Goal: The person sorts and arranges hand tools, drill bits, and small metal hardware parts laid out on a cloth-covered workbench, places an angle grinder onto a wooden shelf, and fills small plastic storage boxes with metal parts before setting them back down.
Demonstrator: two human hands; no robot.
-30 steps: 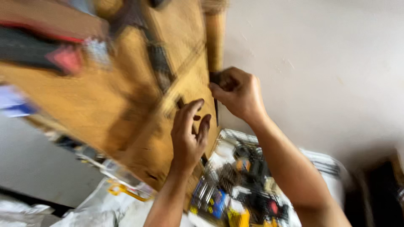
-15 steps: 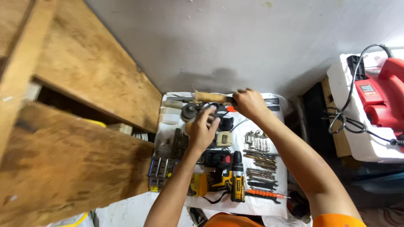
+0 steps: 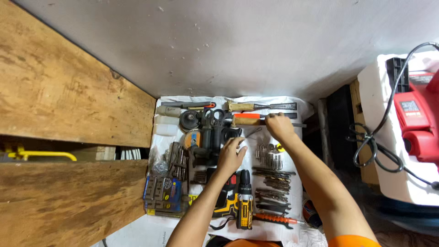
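The right hand (image 3: 280, 128) is resting on the wooden-handled tools at the far end of the white cloth (image 3: 292, 231), its fingers curled down over the orange-handled chisel (image 3: 256, 116); whether it is actually gripping it cannot be told. The chisel is lying flat across the cloth, just beyond a wood-handled file (image 3: 260, 106) and a second wooden handle (image 3: 247, 121). The left hand (image 3: 230, 155) is hovering half open near the middle of the cloth, fingers loosely spread, with a thin dark rod (image 3: 252, 132) slanting from its fingertips; it is unclear whether the rod is pinched. Just left of that hand a black grinder (image 3: 208, 137) is lying. Nearer the person on the cloth, a yellow-and-black drill (image 3: 244, 201) is pointing away from them. On the cloth's right half, silver sockets (image 3: 269, 155) are standing in a cluster, with wrenches (image 3: 272, 183) lined up nearer the person and an orange-handled screwdriver (image 3: 274, 219) at the near edge. At the cloth's left edge, flat blue packs (image 3: 161, 190) with yellow trim are lying. Left of the cloth, wooden boards (image 3: 68, 100) are standing. Well right of the cloth, a red saw (image 3: 418, 119) is sitting on a white box (image 3: 384, 151), its black cord (image 3: 370, 142) looping down.
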